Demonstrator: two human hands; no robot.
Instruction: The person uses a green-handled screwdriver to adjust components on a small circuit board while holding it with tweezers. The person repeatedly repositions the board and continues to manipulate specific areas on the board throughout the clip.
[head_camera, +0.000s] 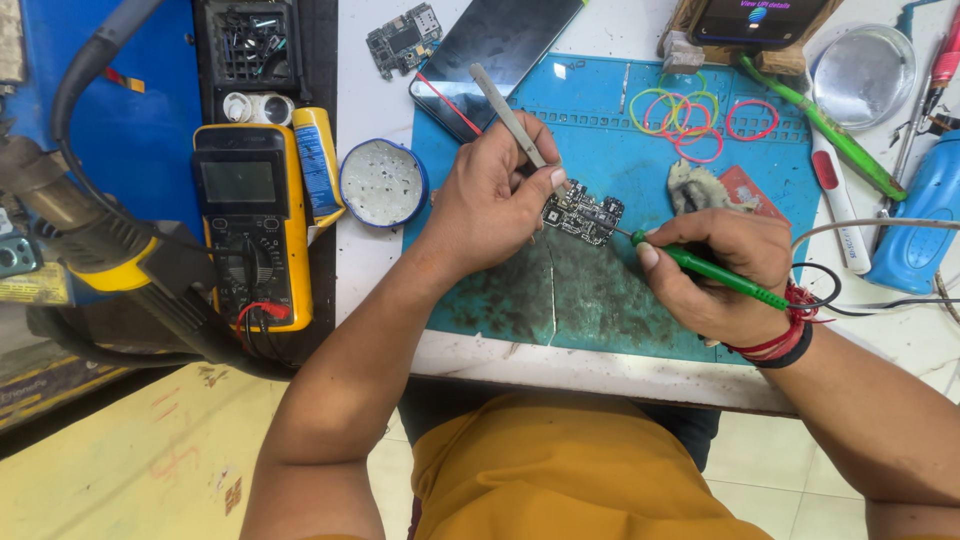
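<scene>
On blue mat (600, 150) | left hand (490, 195): tweezers (508, 115) | right hand (715, 275): green iron (720, 275) | circuit board (583, 213)

Electronics repair bench: multimeter (252, 225), circuit board (583, 212)

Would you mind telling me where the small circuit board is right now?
In the head view, the small circuit board lies mid-mat on the blue work mat, between the left hand and right hand.

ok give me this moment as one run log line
left hand: holds tweezers on circuit board | right hand: holds green soldering iron, tip at board | board on blue mat
</scene>
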